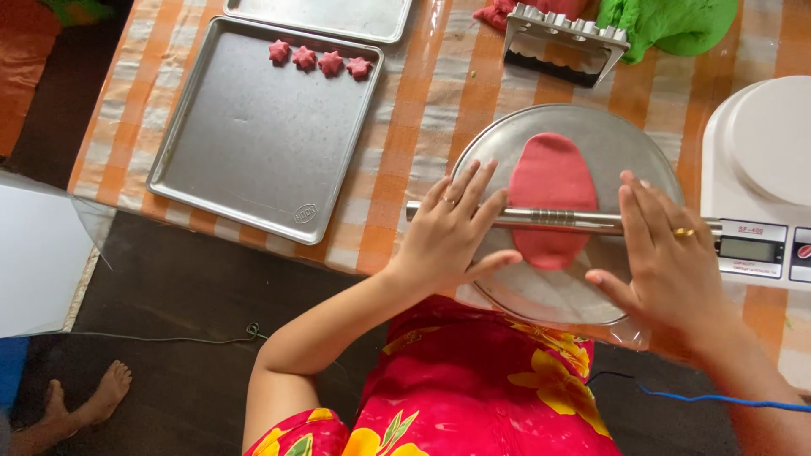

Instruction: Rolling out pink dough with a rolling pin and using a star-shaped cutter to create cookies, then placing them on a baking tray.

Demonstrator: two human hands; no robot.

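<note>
A flat oval of red dough (551, 179) lies on a round metal plate (591, 287) near the table's front edge. A slim metal rolling pin (553, 218) rests across the dough. My left hand (452, 232) presses flat on the pin's left part, fingers spread. My right hand (667, 253) presses flat on its right part, a gold ring on one finger. Neither hand wraps around the pin.
A square metal tray (253, 160) to the left carries several red star-shaped dough pieces (319, 61). A second tray (338, 17) lies behind it. A metal cutter (564, 42), green dough (672, 25) and a white kitchen scale (760, 186) surround the plate. A bare foot (101, 393) shows on the floor.
</note>
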